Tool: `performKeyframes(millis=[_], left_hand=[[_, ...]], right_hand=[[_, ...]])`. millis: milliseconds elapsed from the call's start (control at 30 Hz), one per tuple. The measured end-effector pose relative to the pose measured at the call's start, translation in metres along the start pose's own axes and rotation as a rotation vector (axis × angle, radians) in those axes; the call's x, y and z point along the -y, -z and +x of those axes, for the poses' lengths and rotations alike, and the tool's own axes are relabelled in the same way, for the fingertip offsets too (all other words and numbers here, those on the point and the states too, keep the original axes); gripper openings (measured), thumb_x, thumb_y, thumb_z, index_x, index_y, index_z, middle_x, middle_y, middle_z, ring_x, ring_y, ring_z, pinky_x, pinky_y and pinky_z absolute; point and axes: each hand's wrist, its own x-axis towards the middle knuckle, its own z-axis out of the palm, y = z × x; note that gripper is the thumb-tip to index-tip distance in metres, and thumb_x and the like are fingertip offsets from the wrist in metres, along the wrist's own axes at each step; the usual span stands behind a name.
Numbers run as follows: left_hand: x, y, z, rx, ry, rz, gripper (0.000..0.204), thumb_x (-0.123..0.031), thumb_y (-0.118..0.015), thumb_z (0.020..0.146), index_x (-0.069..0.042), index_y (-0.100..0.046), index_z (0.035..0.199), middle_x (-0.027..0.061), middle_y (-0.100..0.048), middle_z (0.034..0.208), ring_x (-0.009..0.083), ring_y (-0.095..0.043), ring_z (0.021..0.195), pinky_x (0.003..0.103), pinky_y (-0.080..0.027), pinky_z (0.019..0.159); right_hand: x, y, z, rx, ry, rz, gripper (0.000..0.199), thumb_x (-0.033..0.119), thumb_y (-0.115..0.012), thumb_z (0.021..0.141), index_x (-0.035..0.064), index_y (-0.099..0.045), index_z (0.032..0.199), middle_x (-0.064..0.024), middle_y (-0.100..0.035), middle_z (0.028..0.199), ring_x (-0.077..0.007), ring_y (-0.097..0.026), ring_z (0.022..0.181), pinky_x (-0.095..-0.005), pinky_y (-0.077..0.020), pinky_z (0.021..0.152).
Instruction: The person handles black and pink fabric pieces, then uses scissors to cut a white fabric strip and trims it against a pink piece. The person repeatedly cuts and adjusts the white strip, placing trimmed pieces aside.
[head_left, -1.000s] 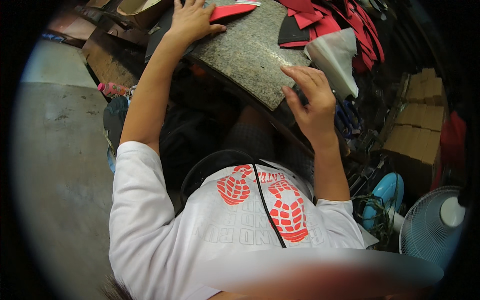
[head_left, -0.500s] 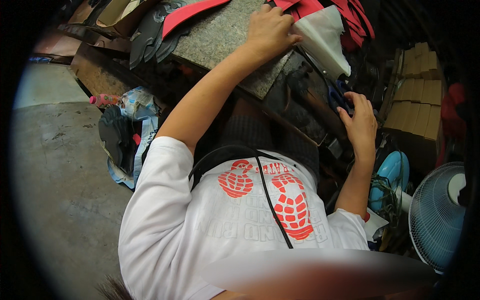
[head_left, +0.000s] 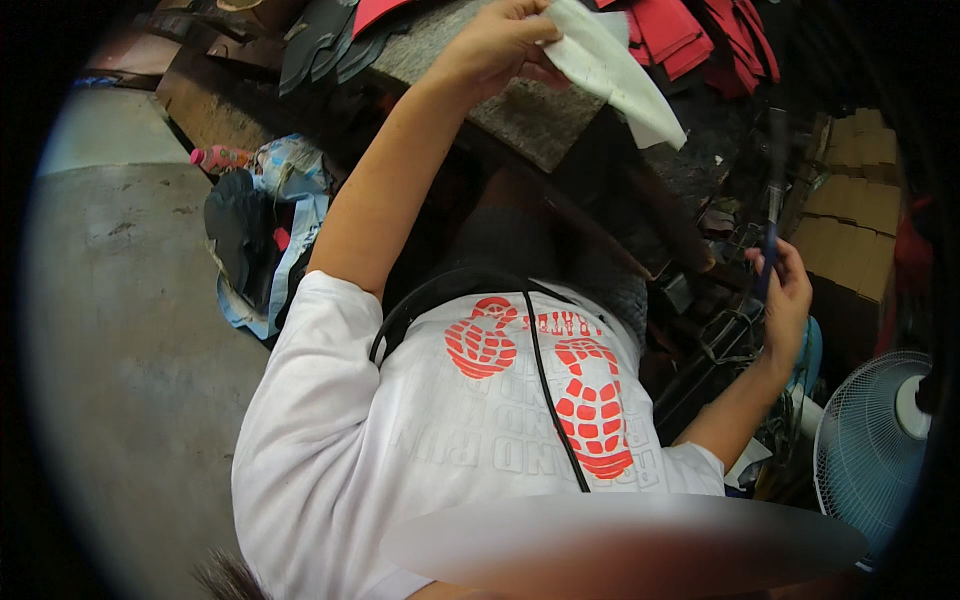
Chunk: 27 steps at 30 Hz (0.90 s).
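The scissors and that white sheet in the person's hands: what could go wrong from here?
The scissors, in the right hand, have their blade out beside the stacked brown cardboard, so it might nick or snag the stack.
The left hand has its grip at one end of the white sheet; the loose far end could fold or flap.
The sheet is close to the red pieces, and might brush them out of place.

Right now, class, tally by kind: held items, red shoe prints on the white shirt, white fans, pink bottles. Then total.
White thin-sheet bundle, left hand: 1 (layers unclear)
Blue-handled metal-bladed tool, right hand: 1
Red shoe prints, white shirt: 2
White wire-caged fan: 1
Pink bottle: 1
Total: 6
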Motion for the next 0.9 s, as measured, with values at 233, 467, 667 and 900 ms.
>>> performKeyframes(millis=[233, 467, 667, 900], left_hand=[[0.002, 0.031, -0.03, 0.028, 0.125, 0.399, 0.047, -0.016, -0.065, 0.09, 0.001, -0.05, 0.131, 0.0067, -0.062, 0.078, 0.0149, -0.064, 0.061, 0.028, -0.054, 0.049], [0.025, 0.008, -0.099, -0.331, -0.096, 0.156, 0.067, -0.012, -0.063, 0.096, -0.002, -0.027, 0.152, 0.0091, -0.064, 0.083, 0.0159, -0.065, 0.067, 0.027, -0.055, 0.061], [0.043, -0.047, -0.155, -0.278, -0.087, 0.601, 0.084, -0.029, -0.074, 0.092, -0.006, -0.025, 0.156, 0.0144, -0.067, 0.081, 0.0178, -0.069, 0.068, 0.03, -0.055, 0.064], [0.052, -0.045, -0.149, -0.204, -0.082, 0.308, 0.053, -0.006, -0.068, 0.093, -0.009, -0.055, 0.144, 0.0055, -0.067, 0.088, 0.0106, -0.068, 0.074, 0.024, -0.057, 0.07]], right_hand=[[0.01, -0.069, -0.057, 0.463, -0.105, 0.477, 0.059, 0.047, -0.074, 0.088, -0.0046, -0.058, 0.111, -0.0057, -0.06, 0.071, -0.0118, -0.058, 0.061, -0.0234, -0.0454, 0.058], [-0.009, -0.132, -0.082, 0.658, -0.349, 0.649, 0.057, 0.057, -0.052, 0.1, 0.0011, -0.061, 0.1, -0.0072, -0.063, 0.064, -0.0125, -0.06, 0.058, -0.0236, -0.0488, 0.059], [-0.018, -0.128, -0.075, 0.676, -0.32, 0.58, 0.058, 0.059, -0.049, 0.1, 0.0023, -0.061, 0.1, -0.0064, -0.063, 0.066, -0.0111, -0.059, 0.058, -0.0222, -0.0456, 0.057], [-0.005, -0.086, -0.07, 0.97, -0.206, 0.369, 0.074, 0.073, -0.058, 0.085, 0.0012, -0.062, 0.103, -0.0045, -0.064, 0.071, -0.0108, -0.061, 0.064, -0.0193, -0.0396, 0.061]])
